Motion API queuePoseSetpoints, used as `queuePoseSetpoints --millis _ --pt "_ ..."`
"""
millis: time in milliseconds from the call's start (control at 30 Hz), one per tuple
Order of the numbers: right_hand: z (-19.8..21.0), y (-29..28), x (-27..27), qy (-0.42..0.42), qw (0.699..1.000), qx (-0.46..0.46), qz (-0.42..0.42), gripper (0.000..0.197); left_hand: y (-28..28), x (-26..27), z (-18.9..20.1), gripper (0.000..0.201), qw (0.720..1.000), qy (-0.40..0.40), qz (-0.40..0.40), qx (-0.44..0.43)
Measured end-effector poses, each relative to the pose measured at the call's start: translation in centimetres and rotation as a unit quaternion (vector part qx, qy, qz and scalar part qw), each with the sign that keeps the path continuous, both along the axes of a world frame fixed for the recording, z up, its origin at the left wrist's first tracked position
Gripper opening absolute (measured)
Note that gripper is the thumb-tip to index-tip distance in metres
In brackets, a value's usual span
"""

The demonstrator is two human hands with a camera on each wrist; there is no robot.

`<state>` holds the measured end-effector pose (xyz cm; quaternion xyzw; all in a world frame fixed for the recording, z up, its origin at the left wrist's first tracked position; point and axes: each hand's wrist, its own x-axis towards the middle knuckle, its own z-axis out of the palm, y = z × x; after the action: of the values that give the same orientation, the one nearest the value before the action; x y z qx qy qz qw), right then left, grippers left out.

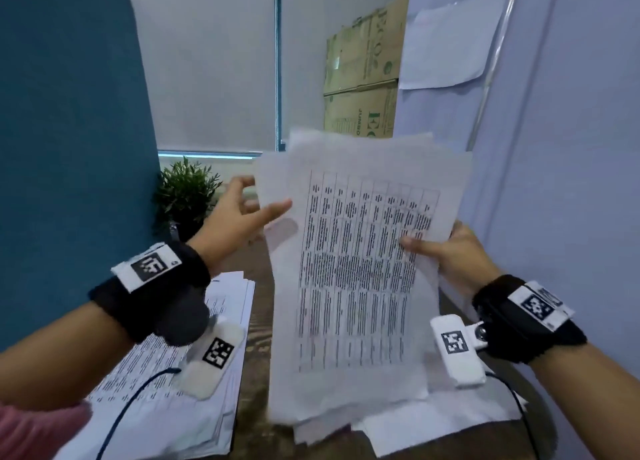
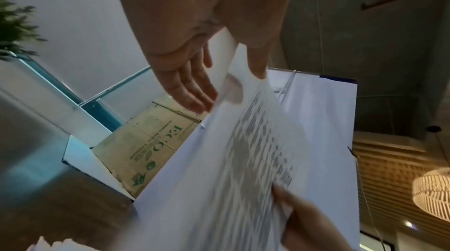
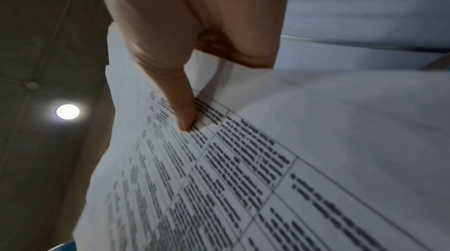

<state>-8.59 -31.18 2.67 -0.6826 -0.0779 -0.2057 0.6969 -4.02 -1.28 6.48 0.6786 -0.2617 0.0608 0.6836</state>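
I hold a bundle of white sheets [image 1: 356, 269] printed with a dense table upright above the desk. My right hand [image 1: 433, 248] grips the bundle's right edge, thumb on the front and fingers hidden behind. In the right wrist view that thumb [image 3: 185, 118] presses on the printed sheets [image 3: 243, 168]. My left hand [image 1: 266, 193] is at the upper left edge, thumb on the front of the top sheet and fingers behind it. The left wrist view shows the sheet [image 2: 231, 168] passing between the thumb and the fingers of my left hand [image 2: 228, 89].
A stack of printed sheets [image 1: 166, 390] lies on the wooden desk [image 1: 256, 373] at the left, and loose sheets [image 1: 433, 428] lie under the bundle. A potted plant [image 1: 187, 193] stands behind, beside a teal partition [image 1: 69, 113]. Cardboard boxes [image 1: 363, 78] lean at the back.
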Motion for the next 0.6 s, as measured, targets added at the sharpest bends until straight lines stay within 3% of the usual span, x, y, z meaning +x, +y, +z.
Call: queuePoseSetpoints --millis 67,200,333,400,467,600 --pt "1.3 0.8 -0.8 -0.024 0.999 0.034 0.005 0.068 -0.8 -0.7 -0.7 0.085 0.999 0.029 -0.022 0.014" --pt "4.1 2.8 -1.9 -0.086 0.995 -0.006 -0.055 0.055 -2.6 -1.6 -0.3 0.043 0.996 -0.054 0.006 0.077" --pt "5.5 4.2 -1.4 -0.138 0.975 -0.049 -0.165 0.056 -2.7 -0.8 0.5 0.049 0.991 -0.097 0.063 0.061" --pt "4.9 4.8 -1.1 -0.126 0.972 -0.062 -0.189 0.059 -2.5 -0.8 -0.1 0.053 0.993 -0.094 0.058 0.050" --pt "3.1 5.1 -0.8 -0.093 0.980 -0.054 -0.169 0.050 -2.3 -1.4 -1.3 0.054 0.994 -0.076 0.056 0.059" --pt "-0.8 5.8 -0.4 -0.020 0.987 -0.074 -0.142 0.034 -1.8 -1.5 -4.7 0.038 0.993 -0.042 0.088 0.069"
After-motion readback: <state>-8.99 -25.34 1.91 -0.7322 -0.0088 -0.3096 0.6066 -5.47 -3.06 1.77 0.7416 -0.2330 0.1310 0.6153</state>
